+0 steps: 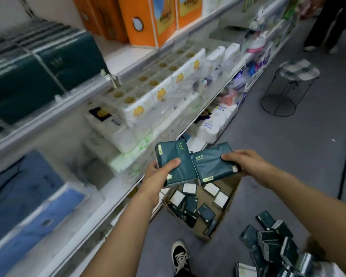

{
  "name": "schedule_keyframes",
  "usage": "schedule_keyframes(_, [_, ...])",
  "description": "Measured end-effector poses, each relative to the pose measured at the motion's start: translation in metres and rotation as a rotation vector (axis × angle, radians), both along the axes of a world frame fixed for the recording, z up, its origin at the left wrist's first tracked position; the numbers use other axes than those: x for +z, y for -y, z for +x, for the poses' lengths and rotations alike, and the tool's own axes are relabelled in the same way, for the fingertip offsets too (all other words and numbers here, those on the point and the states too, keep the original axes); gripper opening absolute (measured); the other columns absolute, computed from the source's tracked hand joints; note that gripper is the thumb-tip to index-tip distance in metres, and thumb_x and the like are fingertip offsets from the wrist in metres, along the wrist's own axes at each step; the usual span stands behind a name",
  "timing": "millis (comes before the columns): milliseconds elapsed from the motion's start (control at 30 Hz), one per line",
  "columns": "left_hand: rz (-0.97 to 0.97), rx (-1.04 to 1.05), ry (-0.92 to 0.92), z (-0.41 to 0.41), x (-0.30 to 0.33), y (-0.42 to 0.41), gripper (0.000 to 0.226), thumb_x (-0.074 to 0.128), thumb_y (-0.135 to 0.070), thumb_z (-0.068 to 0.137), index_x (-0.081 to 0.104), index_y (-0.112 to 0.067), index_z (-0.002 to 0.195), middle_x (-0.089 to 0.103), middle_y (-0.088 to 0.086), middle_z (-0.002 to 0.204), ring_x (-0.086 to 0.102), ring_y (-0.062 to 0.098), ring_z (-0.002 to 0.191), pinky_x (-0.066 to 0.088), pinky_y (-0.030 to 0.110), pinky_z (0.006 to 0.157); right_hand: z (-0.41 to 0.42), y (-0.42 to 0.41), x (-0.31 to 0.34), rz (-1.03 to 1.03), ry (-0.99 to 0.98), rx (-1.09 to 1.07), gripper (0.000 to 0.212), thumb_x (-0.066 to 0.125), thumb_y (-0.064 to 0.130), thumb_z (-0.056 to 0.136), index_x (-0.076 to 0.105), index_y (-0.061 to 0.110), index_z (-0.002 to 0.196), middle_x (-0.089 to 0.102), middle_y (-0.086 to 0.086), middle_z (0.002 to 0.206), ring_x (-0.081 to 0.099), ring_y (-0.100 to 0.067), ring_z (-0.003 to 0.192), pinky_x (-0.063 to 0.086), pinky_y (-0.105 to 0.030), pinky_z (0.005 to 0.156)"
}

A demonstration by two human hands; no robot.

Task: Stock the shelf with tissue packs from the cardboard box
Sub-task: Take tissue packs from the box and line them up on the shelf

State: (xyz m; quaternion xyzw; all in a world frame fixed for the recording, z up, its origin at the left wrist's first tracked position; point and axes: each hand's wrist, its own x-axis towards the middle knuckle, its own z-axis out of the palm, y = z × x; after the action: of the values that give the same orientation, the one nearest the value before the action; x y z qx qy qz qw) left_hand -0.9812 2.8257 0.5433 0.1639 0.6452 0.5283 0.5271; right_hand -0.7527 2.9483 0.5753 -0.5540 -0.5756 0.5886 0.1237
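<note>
My left hand point(158, 176) grips a dark green tissue pack point(177, 156), thumb across its face, above the cardboard box point(231, 188). My right hand point(246, 162) grips a second green tissue pack point(210, 162) beside the first, the two packs touching at their edges. The open box on the floor holds several more green packs point(196, 204). Matching green packs point(48, 68) stand in rows on the upper left shelf point(54, 104).
A loose pile of green packs point(272, 242) lies on the grey floor at the lower right. White toilet-roll bundles point(154, 92) fill the middle shelf, blue packs point(26, 196) the lower left. A wire stool point(288, 88) stands in the aisle; another person's legs point(326, 23) are farther back. My shoe point(180, 256) is near the box.
</note>
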Motion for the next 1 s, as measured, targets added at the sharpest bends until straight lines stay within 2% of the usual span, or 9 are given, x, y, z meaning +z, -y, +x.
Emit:
schedule_keyframes(100, [0.059, 0.060, -0.004, -0.007, 0.036, 0.044, 0.048, 0.084, -0.027, 0.078, 0.063, -0.017, 0.120, 0.077, 0.003, 0.107, 0.074, 0.020, 0.098, 0.057, 0.034, 0.085, -0.010, 0.017, 0.036, 0.049, -0.059, 0.050, 0.018, 0.067, 0.027, 0.088, 0.069, 0.011, 0.093, 0.060, -0.001, 0.075, 0.051, -0.013, 0.064, 0.038, -0.021, 0.053])
schedule_keyframes(233, [0.118, 0.124, -0.016, -0.017, 0.073, 0.095, 0.064, 0.092, -0.029, 0.065, 0.064, -0.015, 0.121, 0.078, 0.003, 0.105, 0.074, 0.022, 0.100, 0.056, 0.039, 0.094, -0.029, 0.033, 0.072, 0.063, -0.112, 0.190, 0.022, 0.074, 0.030, 0.081, 0.071, 0.010, 0.088, 0.057, -0.013, 0.082, 0.048, -0.025, 0.072, 0.034, -0.029, 0.058])
schedule_keyframes(367, [0.159, 0.247, -0.028, -0.037, 0.105, 0.148, 0.050, 0.082, -0.025, 0.077, 0.062, -0.012, 0.121, 0.078, 0.002, 0.100, 0.076, 0.017, 0.088, 0.059, 0.028, 0.069, -0.061, 0.057, 0.106, 0.085, -0.188, 0.369, 0.040, 0.082, 0.032, 0.071, 0.070, 0.001, 0.095, 0.056, -0.015, 0.078, 0.047, -0.024, 0.067, 0.034, -0.029, 0.053])
schedule_keyframes(500, [0.182, 0.323, -0.070, -0.062, 0.132, 0.207, 0.082, 0.092, -0.039, 0.059, 0.060, -0.012, 0.130, 0.076, 0.004, 0.112, 0.073, 0.022, 0.102, 0.056, 0.040, 0.094, -0.100, 0.092, 0.135, 0.065, -0.253, 0.524, 0.033, 0.076, 0.031, 0.073, 0.065, 0.003, 0.089, 0.054, -0.012, 0.070, 0.048, -0.017, 0.059, 0.035, -0.026, 0.050])
schedule_keyframes(567, [0.184, 0.360, -0.097, -0.072, 0.144, 0.238, 0.086, 0.094, -0.042, 0.056, 0.061, -0.013, 0.129, 0.076, 0.004, 0.111, 0.073, 0.023, 0.104, 0.053, 0.045, 0.101, -0.121, 0.111, 0.144, 0.052, -0.267, 0.598, 0.034, 0.077, 0.032, 0.071, 0.064, 0.006, 0.088, 0.058, -0.011, 0.072, 0.052, -0.017, 0.059, 0.037, -0.026, 0.052])
schedule_keyframes(667, [0.174, 0.419, -0.115, -0.085, 0.158, 0.285, 0.070, 0.089, -0.039, 0.069, 0.062, -0.016, 0.129, 0.077, 0.002, 0.110, 0.072, 0.022, 0.104, 0.053, 0.043, 0.101, -0.154, 0.144, 0.155, 0.065, -0.296, 0.690, 0.054, 0.087, 0.037, 0.061, 0.066, 0.003, 0.098, 0.064, -0.014, 0.082, 0.056, -0.020, 0.067, 0.043, -0.026, 0.051])
schedule_keyframes(800, [0.174, 0.517, -0.168, -0.111, 0.177, 0.367, 0.077, 0.090, -0.044, 0.062, 0.061, -0.017, 0.129, 0.077, 0.001, 0.110, 0.073, 0.020, 0.104, 0.052, 0.044, 0.103, -0.213, 0.210, 0.170, 0.077, -0.323, 0.845, 0.084, 0.089, 0.051, 0.044, 0.066, 0.001, 0.108, 0.068, -0.015, 0.090, 0.059, -0.023, 0.076, 0.048, -0.026, 0.054])
schedule_keyframes(900, [0.166, 0.560, -0.197, -0.125, 0.192, 0.417, 0.082, 0.083, -0.048, 0.056, 0.062, -0.016, 0.129, 0.077, 0.001, 0.110, 0.073, 0.020, 0.103, 0.054, 0.042, 0.100, -0.246, 0.254, 0.177, 0.052, -0.365, 0.902, 0.085, 0.090, 0.052, 0.042, 0.066, 0.002, 0.108, 0.069, -0.012, 0.086, 0.061, -0.019, 0.070, 0.047, -0.026, 0.057])
schedule_keyframes(1000, [0.176, 0.623, -0.216, -0.141, 0.204, 0.473, 0.076, 0.081, -0.042, 0.062, 0.063, -0.012, 0.129, 0.077, 0.004, 0.110, 0.073, 0.021, 0.103, 0.055, 0.038, 0.094, -0.281, 0.302, 0.181, 0.028, -0.395, 0.933, 0.086, 0.090, 0.047, 0.041, 0.066, 0.001, 0.110, 0.071, -0.019, 0.095, 0.063, -0.026, 0.080, 0.048, -0.031, 0.065])
